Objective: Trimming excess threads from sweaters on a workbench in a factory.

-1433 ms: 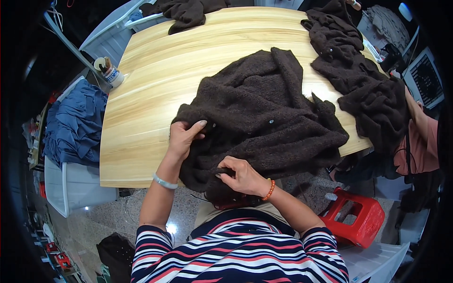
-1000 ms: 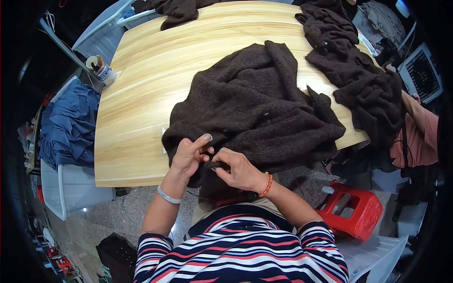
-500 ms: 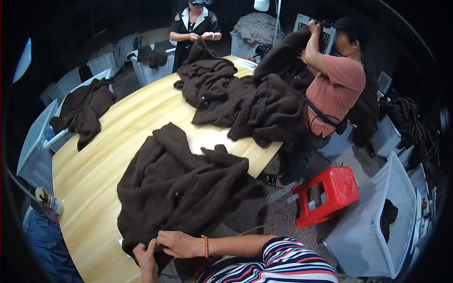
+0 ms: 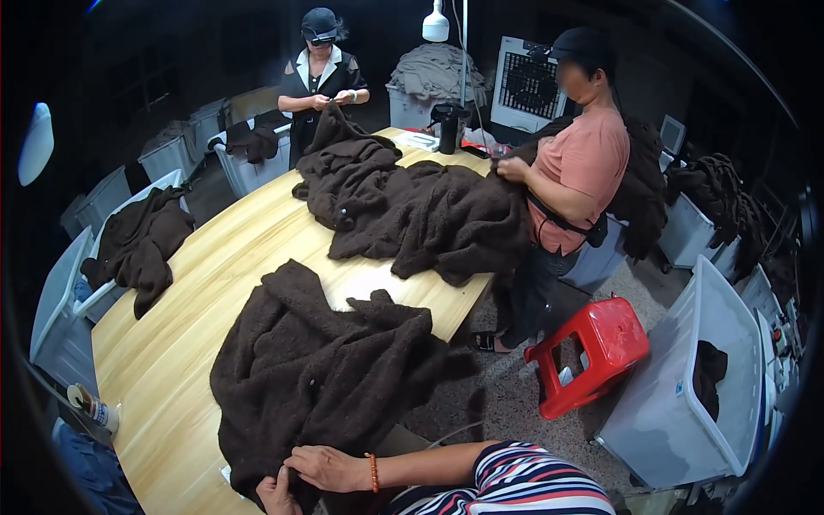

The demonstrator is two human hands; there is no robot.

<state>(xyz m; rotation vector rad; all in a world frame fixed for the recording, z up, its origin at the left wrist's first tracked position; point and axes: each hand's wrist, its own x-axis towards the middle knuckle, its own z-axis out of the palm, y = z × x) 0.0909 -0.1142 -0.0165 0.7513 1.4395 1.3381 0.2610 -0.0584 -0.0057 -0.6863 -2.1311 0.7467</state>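
Note:
A dark brown fleecy cloth piece (image 4: 318, 360), perhaps a garment, lies rumpled across the near side of the table and hangs over its right edge. At its near end my left hand (image 4: 278, 493) pinches the fabric, thumb up. Close beside it, my right hand (image 4: 328, 469), with an orange bead bracelet at the wrist, has its fingers closed on the same edge. The fingertips of the two hands nearly meet. What part of the cloth lies between them is too small to make out.
A pale wooden table (image 4: 197, 318) bears another brown cloth heap (image 4: 421, 215). One person (image 4: 322, 86) stands at its far end, another in pink (image 4: 584, 154) at the right. A red stool (image 4: 614, 330) and white bin (image 4: 661, 378) stand right; a cup (image 4: 101, 414) sits left.
The person in pink has lowered both arms and the raised brown cloth. The view has tilted up, showing more of the far side. My hands keep their hold on the cloth.

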